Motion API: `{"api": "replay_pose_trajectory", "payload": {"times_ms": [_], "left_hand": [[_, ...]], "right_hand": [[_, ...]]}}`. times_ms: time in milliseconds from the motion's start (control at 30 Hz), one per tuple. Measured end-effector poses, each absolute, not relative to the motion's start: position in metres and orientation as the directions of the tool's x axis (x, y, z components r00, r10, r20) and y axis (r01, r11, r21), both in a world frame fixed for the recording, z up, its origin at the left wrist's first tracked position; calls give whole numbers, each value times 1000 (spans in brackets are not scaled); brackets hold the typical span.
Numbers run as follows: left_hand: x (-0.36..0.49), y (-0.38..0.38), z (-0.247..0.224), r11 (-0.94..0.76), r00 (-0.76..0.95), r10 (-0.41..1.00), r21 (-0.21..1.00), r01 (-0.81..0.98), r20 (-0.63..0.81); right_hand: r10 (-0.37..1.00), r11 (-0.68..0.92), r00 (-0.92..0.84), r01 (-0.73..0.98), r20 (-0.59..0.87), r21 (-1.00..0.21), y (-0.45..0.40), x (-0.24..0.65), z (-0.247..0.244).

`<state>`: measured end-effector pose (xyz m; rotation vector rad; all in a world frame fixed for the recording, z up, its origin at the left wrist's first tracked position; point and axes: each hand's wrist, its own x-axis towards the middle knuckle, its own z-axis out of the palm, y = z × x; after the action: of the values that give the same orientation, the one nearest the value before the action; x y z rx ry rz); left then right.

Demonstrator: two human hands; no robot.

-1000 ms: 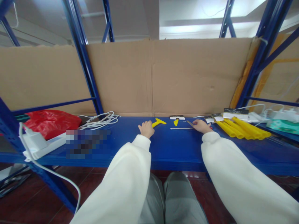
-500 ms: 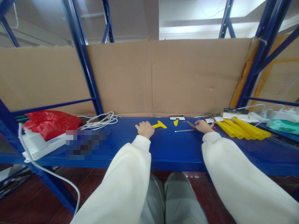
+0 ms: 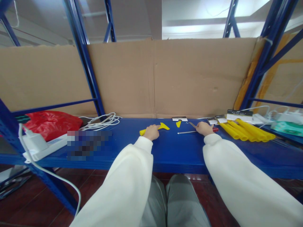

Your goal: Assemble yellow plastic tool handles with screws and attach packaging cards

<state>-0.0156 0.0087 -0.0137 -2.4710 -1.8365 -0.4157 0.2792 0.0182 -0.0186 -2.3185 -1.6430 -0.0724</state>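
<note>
On your left, a red bag (image 3: 55,123) lies behind a white power strip (image 3: 52,148), with coiled white cable (image 3: 104,122) just beside the bag. Behind the table (image 3: 180,151) you have cardboard (image 3: 151,78); a green-and-white pack (image 3: 287,126) sits far right.

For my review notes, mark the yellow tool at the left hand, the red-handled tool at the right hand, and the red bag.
Yellow tool (image 3: 163,126), head view: on its flared end.
Red-handled tool (image 3: 215,129), head view: on its handle.
Red bag (image 3: 55,124), head view: on its crumpled side.
</note>
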Motion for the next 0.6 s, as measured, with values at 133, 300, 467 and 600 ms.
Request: {"api": "replay_pose_trajectory", "payload": {"times_ms": [133, 300, 467, 600], "left_hand": [[-15, 8, -15, -294, 257, 935, 129, 947, 246], [-13, 2, -10, -286, 256, 940, 113, 952, 224], [-13, -2, -4, -243, 222, 950, 79, 967, 218], [-11, 1, -7, -305, 283, 928, 58, 951, 244]], "right_hand": [[899, -326, 370, 923, 235, -205, 22, 276, -17], [878, -367, 418, 900, 231, -236, 39, 280, -20], [851, -438, 489, 862, 193, -254, 45, 277, -15], [828, -498, 544, 826, 137, -266, 43, 270, -9]]}}
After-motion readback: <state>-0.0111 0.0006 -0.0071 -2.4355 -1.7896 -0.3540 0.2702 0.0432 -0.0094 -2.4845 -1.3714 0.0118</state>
